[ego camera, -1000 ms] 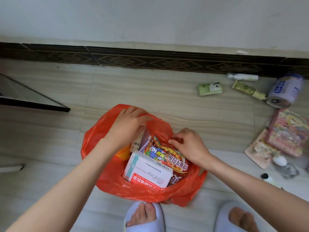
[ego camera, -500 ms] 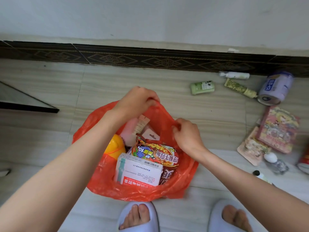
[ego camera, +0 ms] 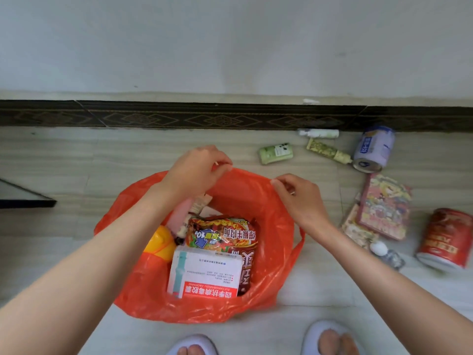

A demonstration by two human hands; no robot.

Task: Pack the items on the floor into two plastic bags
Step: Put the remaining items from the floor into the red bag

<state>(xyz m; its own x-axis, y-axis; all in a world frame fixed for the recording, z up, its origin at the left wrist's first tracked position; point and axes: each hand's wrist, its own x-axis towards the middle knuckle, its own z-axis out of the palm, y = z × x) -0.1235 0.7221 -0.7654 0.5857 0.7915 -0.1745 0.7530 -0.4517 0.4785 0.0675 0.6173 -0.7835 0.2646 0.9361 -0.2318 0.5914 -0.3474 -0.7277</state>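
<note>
Head view shows the thin, soft orange plastic bag (ego camera: 268,252) on the floor by the dark skirting, left hand (ego camera: 197,172) and right hand (ego camera: 299,198) pinching its far rim; probably slippery, best held at the handles.

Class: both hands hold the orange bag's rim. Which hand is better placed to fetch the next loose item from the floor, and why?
Right. The right hand pinches the bag rim on the side where the loose items lie: green pack, tins and booklets. The left hand would probably have to cross over the bag.
</note>
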